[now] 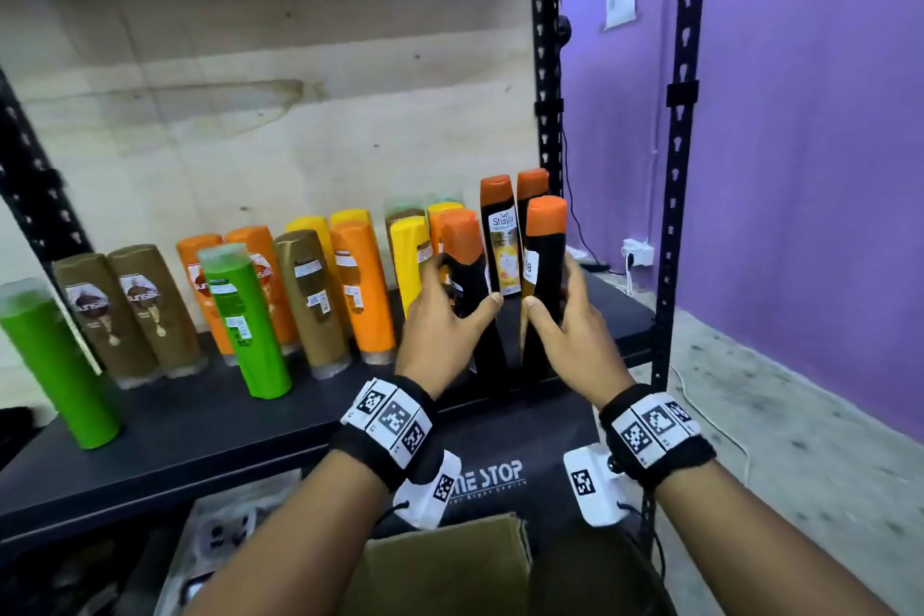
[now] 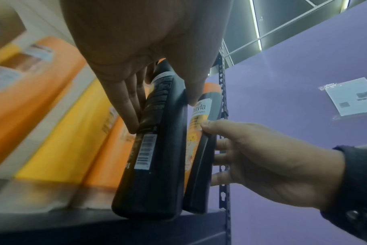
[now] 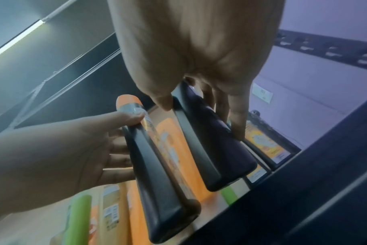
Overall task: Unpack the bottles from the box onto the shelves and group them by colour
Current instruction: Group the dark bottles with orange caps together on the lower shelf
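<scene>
**A:** Where do things stand on the shelf [image 1: 210, 420]?

**B:** Both hands are busy at its right end. The left hand [image 1: 440, 320] has thumb and fingers curled round a black bottle with an orange cap [image 1: 462, 265], and the right hand [image 1: 565, 330] is wrapped the same way round a second black bottle [image 1: 545, 255]. Both bottles stand near the front edge, touching or nearly touching the shelf — I can't tell which.

**A:** And the colour groups?

**B:** Partly there. Two more black orange-capped bottles [image 1: 500, 235] stand just behind the held pair, so the black group is gathering by the right post [image 1: 547, 65]. Further left it's looser: yellow bottles [image 1: 407, 260] and orange bottles [image 1: 362, 285] sit side by side, but a brown bottle [image 1: 310, 300] stands among the orange ones, away from the brown pair [image 1: 125, 310] on the left. One green bottle [image 1: 245, 320] stands forward near the middle, and another green bottle [image 1: 55, 360] stands at the far left, well apart.

**A:** Anything left in the box?

**B:** The cardboard box [image 1: 445, 560] shows only as a flap below the wrists — its inside is hidden, so I can't say. My guess is that setting these two down finishes the black group, and the brown and green strays still need regrouping.
</scene>
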`<state>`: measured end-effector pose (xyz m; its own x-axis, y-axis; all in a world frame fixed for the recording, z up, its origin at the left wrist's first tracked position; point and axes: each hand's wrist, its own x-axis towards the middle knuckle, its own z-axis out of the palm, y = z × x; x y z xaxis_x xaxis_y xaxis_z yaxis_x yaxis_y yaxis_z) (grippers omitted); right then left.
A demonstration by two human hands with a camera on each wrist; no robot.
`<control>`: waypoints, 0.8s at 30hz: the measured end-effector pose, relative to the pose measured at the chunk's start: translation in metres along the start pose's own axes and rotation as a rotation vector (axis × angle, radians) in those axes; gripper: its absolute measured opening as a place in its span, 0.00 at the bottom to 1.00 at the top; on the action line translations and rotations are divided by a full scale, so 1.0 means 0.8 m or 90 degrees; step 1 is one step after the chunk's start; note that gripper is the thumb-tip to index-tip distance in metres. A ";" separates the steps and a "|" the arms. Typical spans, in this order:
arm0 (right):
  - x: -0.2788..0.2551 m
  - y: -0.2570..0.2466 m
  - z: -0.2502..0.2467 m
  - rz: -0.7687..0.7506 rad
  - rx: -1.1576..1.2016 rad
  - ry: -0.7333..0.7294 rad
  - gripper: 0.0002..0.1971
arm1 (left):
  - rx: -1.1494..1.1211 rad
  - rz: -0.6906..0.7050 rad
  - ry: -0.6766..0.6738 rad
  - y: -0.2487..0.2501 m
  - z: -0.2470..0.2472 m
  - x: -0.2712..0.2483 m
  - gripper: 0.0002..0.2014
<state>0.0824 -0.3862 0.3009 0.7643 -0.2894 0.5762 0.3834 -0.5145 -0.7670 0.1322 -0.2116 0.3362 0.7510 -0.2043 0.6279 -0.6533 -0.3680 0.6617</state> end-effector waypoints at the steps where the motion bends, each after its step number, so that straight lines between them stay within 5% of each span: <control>1: 0.002 0.006 -0.006 0.003 -0.003 0.010 0.35 | -0.011 0.003 -0.005 0.003 0.012 0.000 0.37; 24: 0.092 0.094 -0.052 0.046 -0.122 0.020 0.37 | -0.043 -0.083 -0.026 0.005 0.139 0.074 0.37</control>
<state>0.1459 -0.4794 0.2971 0.7690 -0.3547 0.5318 0.2200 -0.6343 -0.7412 0.1849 -0.3257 0.3306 0.8322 -0.1967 0.5185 -0.5541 -0.3320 0.7634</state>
